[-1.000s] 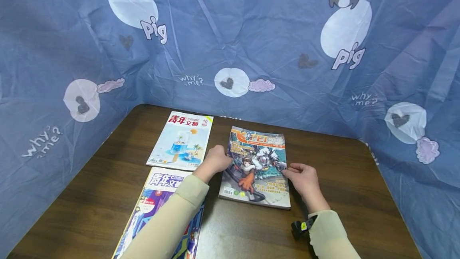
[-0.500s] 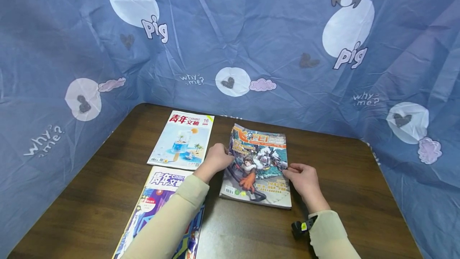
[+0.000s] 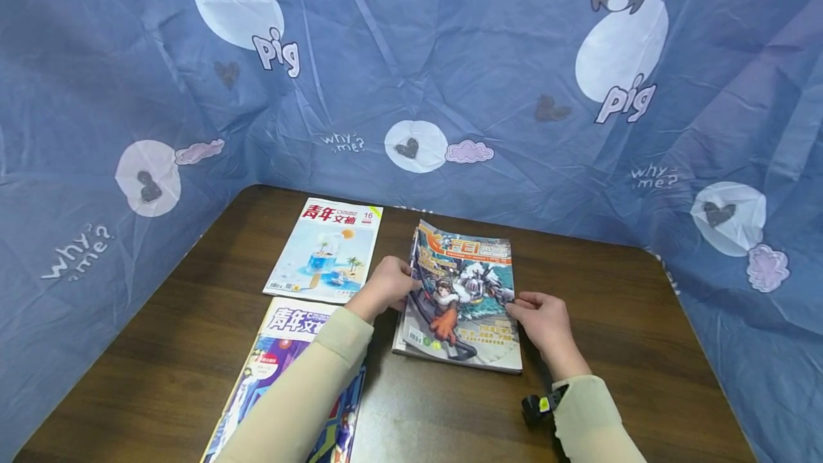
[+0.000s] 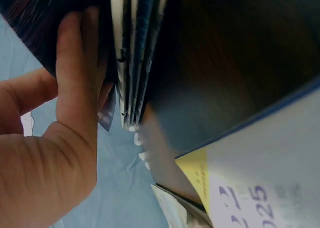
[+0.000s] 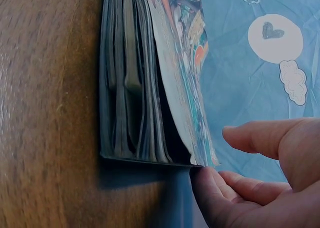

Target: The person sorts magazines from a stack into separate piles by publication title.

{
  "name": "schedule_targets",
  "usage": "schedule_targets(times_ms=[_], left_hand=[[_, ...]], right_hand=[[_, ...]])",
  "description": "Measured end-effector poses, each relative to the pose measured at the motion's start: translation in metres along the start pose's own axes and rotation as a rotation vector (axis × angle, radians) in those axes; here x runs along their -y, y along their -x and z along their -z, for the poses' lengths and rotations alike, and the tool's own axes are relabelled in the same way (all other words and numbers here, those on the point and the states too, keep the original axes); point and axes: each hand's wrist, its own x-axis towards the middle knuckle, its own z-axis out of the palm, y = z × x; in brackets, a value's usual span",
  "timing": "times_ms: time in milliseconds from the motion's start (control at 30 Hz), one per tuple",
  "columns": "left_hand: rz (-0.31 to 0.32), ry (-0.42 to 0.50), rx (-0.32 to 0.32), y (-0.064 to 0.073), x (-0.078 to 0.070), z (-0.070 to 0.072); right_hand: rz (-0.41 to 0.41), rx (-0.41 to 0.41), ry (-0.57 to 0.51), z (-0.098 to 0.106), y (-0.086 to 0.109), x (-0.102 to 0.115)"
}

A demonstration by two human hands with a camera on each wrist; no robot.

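A comics magazine [image 3: 459, 291] with an orange title lies on top of a stack of magazines [image 5: 132, 102], its left side raised off those below. My left hand [image 3: 383, 286] pinches its left edge between thumb and fingers, the fingertips partly hidden behind the cover in the left wrist view. My right hand [image 3: 543, 320] touches the right edge of the stack with the thumb. Its other fingers [image 5: 255, 138] extend apart from the thumb. In the right wrist view a dark gap shows between the top magazine and the one under it.
Left of the stack, a white magazine [image 3: 324, 252] with a beach picture lies on the brown wooden table [image 3: 617, 306]. A purple magazine [image 3: 273, 356] lies nearer, partly under the left sleeve [image 3: 296, 395]. A blue patterned curtain [image 3: 514, 77] surrounds the table's back and sides.
My left hand has lifted the top magazine's left edge and shifted slightly right, uncovering a strip of the magazine below. My right hand stays at the right edge.
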Motion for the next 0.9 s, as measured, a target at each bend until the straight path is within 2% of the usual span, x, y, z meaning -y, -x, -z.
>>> schedule_targets(times_ms=[367, 567, 767, 900], left_hand=[[0.001, 0.061, -0.009, 0.000, 0.005, -0.002], [0.023, 0.128, 0.004, 0.001, 0.006, -0.004], [0.023, 0.197, 0.027, 0.003, 0.002, -0.011], [0.013, 0.205, 0.038, 0.007, -0.001, -0.018]], right_hand=[[-0.001, 0.006, -0.002, 0.001, 0.000, -0.001], [0.011, 0.046, 0.006, 0.005, 0.000, -0.004], [0.004, 0.061, -0.014, 0.014, -0.001, -0.008], [-0.030, 0.077, -0.054, 0.022, -0.004, -0.010]])
